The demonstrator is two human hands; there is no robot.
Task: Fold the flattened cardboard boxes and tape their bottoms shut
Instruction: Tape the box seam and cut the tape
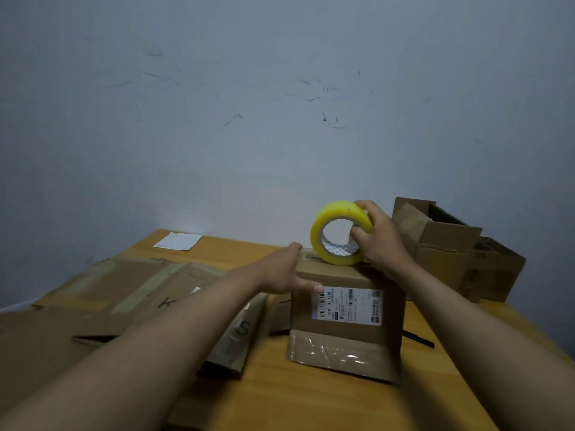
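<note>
Two bare forearms are being stretched forward from the bottom edge of the view toward a cardboard box (345, 309) that is standing on the wooden bench (311, 399) just ahead. Its labelled side is being turned to the camera, and a loose flap with old clear tape is lying open at its foot, so the upturned face is being judged to be the bottom under work.

The left hand (286, 269) is being laid over the near left top corner of the box, its fingers (311, 286) kept mostly straight and pressed against the cardboard, with nothing gripped. The right hand (379, 237) is being wrapped round a yellow tape roll (337, 231): the thumb is being hooked into the core and the other digits curled over the outer rim. The roll is being stood on edge at the far side of the top face, its open core facing the camera.

Whether a strip is already stuck down cannot be told. The seam's long axis is being taken to run left to right across the top, so the coming pull is being expected to go sideways; the right hand is the nearer one, already on the roll.

Flattened cardboard sheets (102, 293) are lying to the left, and folded boxes (451, 244) are being kept at the right rear.
</note>
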